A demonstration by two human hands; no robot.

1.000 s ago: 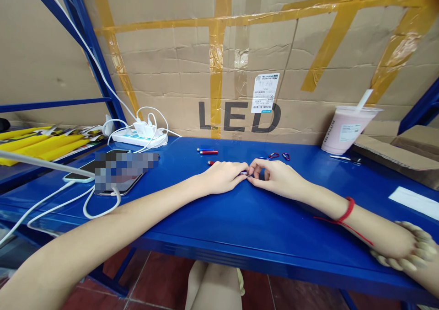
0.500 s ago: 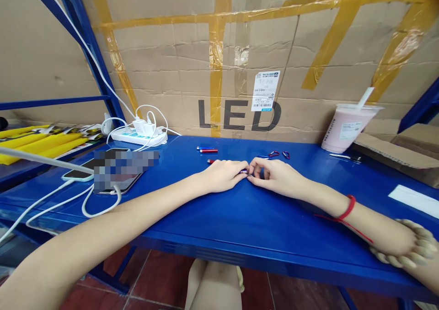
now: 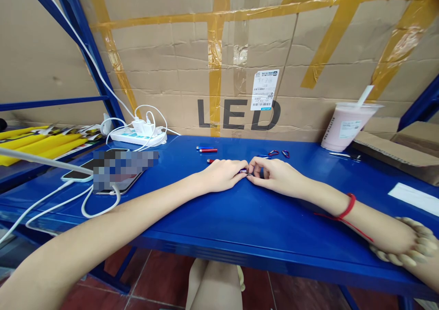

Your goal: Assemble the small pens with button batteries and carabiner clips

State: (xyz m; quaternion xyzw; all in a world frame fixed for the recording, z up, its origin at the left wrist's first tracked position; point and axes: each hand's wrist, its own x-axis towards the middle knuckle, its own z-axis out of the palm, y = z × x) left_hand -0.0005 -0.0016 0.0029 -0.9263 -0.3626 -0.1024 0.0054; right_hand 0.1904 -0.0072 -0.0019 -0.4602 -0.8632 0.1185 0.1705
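My left hand [image 3: 222, 175] is closed around a small purple tube [image 3: 243, 171] with a pale label, only its right end showing. Thumb and fingertips of my right hand [image 3: 270, 173] pinch a small dark piece [image 3: 250, 175] at that end; whether it is joined to the tube I cannot tell. The fingertips of both hands meet low over the blue table. Behind my left hand lie a red tube [image 3: 208, 151] and a blue tube [image 3: 202, 147], with another red tube's end [image 3: 210, 161] nearer the knuckles. Beyond my right hand are a red carabiner [image 3: 273, 153] and a blue carabiner [image 3: 286, 154].
Phones [image 3: 77, 173] with white cables and a power strip [image 3: 137, 137] occupy the left. At the right stand a pink drink cup [image 3: 348, 129] with a straw and an open carton [image 3: 394, 152], near a white strip [image 3: 414, 198]. A large cardboard sheet [image 3: 164, 72] backs the blue table [image 3: 240, 227].
Both hands keep the same hold at nearly the same spot. The whole view has shifted very slightly.
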